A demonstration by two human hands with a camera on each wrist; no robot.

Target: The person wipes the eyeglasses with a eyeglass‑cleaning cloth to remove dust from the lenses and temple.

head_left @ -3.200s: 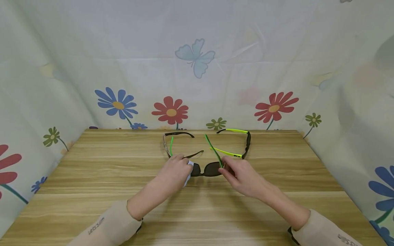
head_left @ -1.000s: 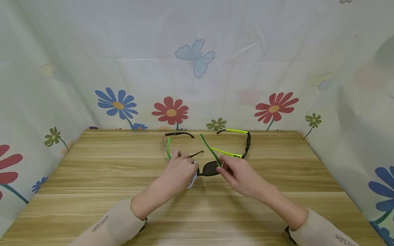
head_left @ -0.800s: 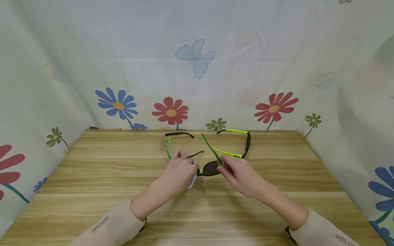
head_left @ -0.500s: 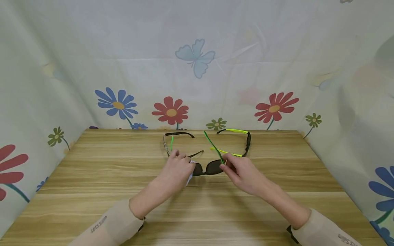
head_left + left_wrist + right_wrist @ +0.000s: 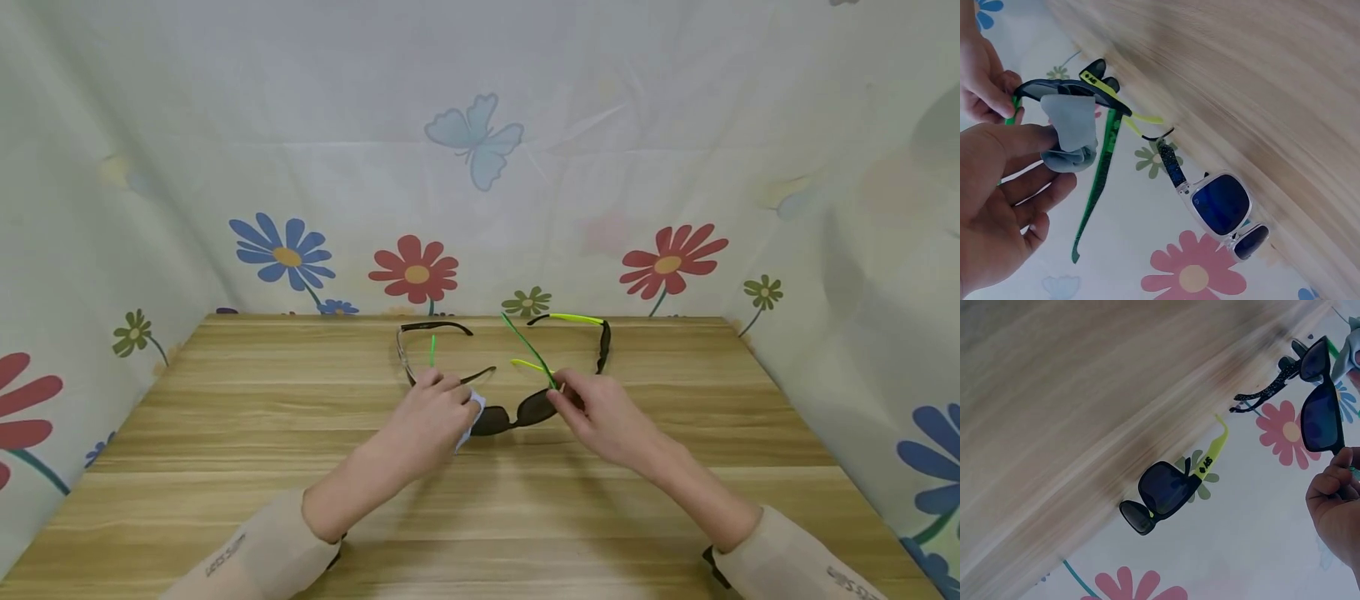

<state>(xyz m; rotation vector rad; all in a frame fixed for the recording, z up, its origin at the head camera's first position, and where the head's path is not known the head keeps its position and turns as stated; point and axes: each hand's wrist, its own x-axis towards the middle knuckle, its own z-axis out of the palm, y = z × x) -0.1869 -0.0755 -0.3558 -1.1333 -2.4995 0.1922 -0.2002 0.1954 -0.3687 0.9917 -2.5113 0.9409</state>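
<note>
My right hand (image 5: 611, 421) pinches black-framed sunglasses (image 5: 536, 408) at their right hinge, by the green temple (image 5: 528, 348). The sunglasses are held above the table with dark lenses and temples spread, the right end higher. My left hand (image 5: 420, 425) grips a folded light blue cloth (image 5: 472, 417) between thumb and fingers at the left lens. In the left wrist view the cloth (image 5: 1071, 122) overlaps the near lens; whether it presses there I cannot tell. The right wrist view shows both lenses (image 5: 1321, 419) from the front, and the cloth (image 5: 1349, 353) at the far end.
Behind my left hand, sunglasses with a clear frame and dark temples (image 5: 438, 325) lie on the wooden table (image 5: 480, 525). Black sunglasses with yellow temples (image 5: 604, 346) lie behind my right hand. A flowered curtain (image 5: 480, 208) encloses the table's back and sides.
The held sunglasses have shifted right and tilted, their right end rising. My left hand has drawn slightly left with the cloth since a second ago, uncovering more of the left lens.
</note>
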